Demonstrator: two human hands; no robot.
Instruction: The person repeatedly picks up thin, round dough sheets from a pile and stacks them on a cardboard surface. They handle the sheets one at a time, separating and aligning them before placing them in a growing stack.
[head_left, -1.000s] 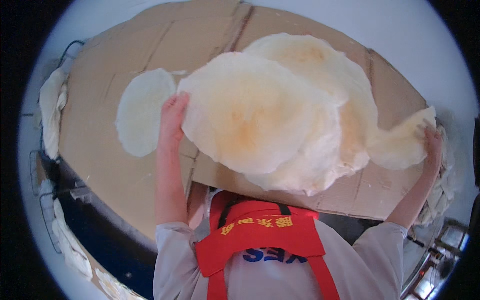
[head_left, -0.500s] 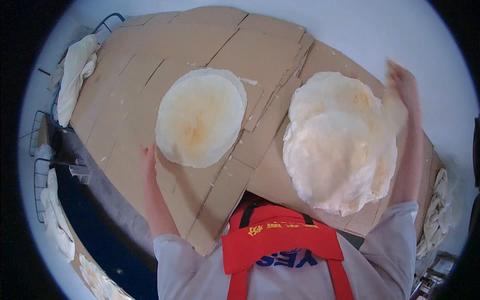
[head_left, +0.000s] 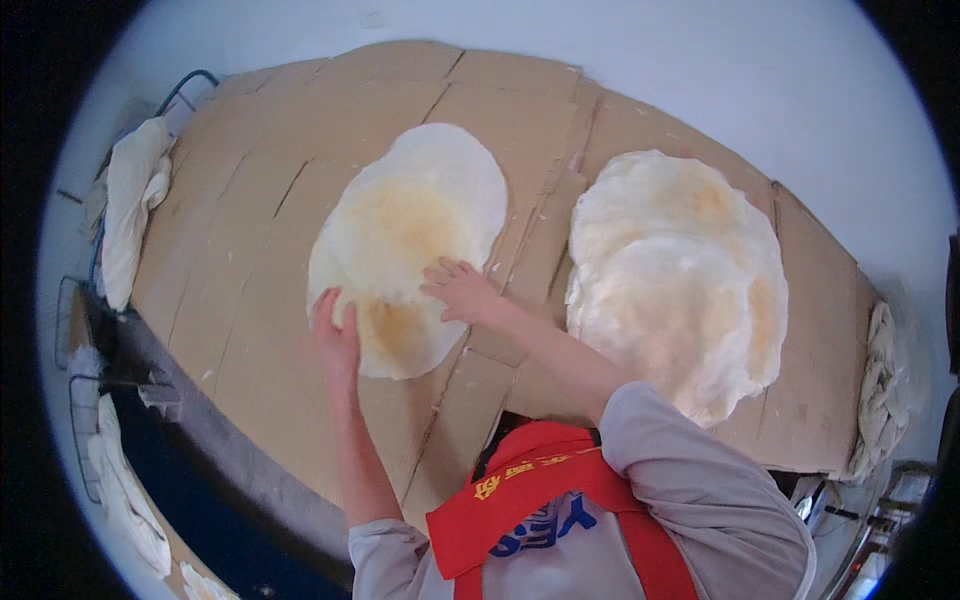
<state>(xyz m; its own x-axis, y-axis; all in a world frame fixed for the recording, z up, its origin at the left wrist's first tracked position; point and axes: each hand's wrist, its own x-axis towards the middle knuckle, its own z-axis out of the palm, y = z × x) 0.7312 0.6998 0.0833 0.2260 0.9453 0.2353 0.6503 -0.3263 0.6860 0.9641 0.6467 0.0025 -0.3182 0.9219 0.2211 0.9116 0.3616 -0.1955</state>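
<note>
A thin round flatbread (head_left: 400, 215) with a browned middle lies to the left of centre. Another flatbread (head_left: 395, 335) overlaps it at the near side, and the pair make one long, uneven shape. Against the left edge of the nearer flatbread rests my left hand (head_left: 336, 335), its thumb and fingers apart. My right hand (head_left: 462, 292) lies over the flatbreads' right side with its fingers spread flat. To the right is a heap of several flatbreads (head_left: 680, 280), overlapping and wrinkled, with neither hand on it.
Flattened cardboard sheets (head_left: 240, 240) with dark seams cover the work surface. A bundled white cloth (head_left: 137, 205) hangs at the far left edge, and a greyish cloth (head_left: 878, 390) at the right edge. Wire racks (head_left: 85, 420) stand low on the left. A pale wall (head_left: 700, 60) rises behind.
My right hand has swung from the right heap's far edge, where it held a blurred thin sheet, onto the left flatbreads. My left hand has moved in to their edge. The left pile now reaches nearer me.
</note>
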